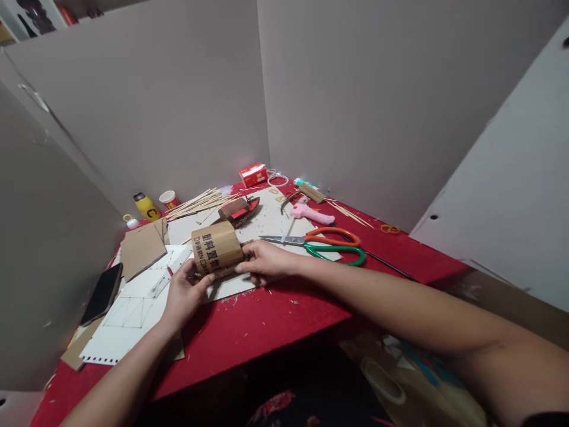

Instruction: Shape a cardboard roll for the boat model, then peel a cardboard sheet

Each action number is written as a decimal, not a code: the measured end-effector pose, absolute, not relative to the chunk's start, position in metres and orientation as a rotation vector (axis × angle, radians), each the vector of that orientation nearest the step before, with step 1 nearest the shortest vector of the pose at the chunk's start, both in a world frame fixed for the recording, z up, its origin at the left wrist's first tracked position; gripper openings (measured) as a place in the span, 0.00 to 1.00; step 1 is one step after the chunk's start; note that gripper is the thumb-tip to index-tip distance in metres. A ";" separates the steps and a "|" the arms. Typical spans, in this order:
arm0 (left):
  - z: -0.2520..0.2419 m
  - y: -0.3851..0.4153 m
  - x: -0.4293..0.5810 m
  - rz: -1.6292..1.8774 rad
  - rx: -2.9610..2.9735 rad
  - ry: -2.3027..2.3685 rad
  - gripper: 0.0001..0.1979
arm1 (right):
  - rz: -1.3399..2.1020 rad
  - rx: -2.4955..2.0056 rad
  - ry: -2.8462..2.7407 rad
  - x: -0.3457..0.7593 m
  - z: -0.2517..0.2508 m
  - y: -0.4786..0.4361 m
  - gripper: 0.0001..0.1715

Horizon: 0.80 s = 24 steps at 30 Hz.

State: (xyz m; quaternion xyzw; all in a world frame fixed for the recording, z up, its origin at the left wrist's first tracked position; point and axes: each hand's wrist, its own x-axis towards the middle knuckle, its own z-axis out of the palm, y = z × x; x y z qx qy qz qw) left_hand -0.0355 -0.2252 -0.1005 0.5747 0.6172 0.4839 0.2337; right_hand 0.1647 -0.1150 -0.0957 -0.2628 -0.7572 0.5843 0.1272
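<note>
A curved piece of brown cardboard (220, 243) with dark printed characters stands over the near edge of a white board (262, 237). My left hand (186, 290) grips its lower left edge, thumb in front. At its right end, my right hand (264, 261) has its fingers closed on the cardboard's edge; the underside there is hidden. Just behind sits a small model boat (240, 210) in brown and red. To the right of my right hand lie large scissors (311, 242) with one orange and one green handle.
A pink glue gun (311, 213) rests beyond the scissors. Thin wooden sticks (200, 203), a paper cup (169, 200) and a yellow bottle (146, 207) stand or lie at the back left. Drawn sheets (128, 314), cardboard (144, 249) and a phone (102, 293) occupy the left. Grey walls enclose the red table (267, 338).
</note>
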 end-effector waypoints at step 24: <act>-0.108 -0.234 -0.034 1.188 1.778 1.633 0.11 | 0.325 -0.232 -2.396 0.163 -0.093 -0.061 0.20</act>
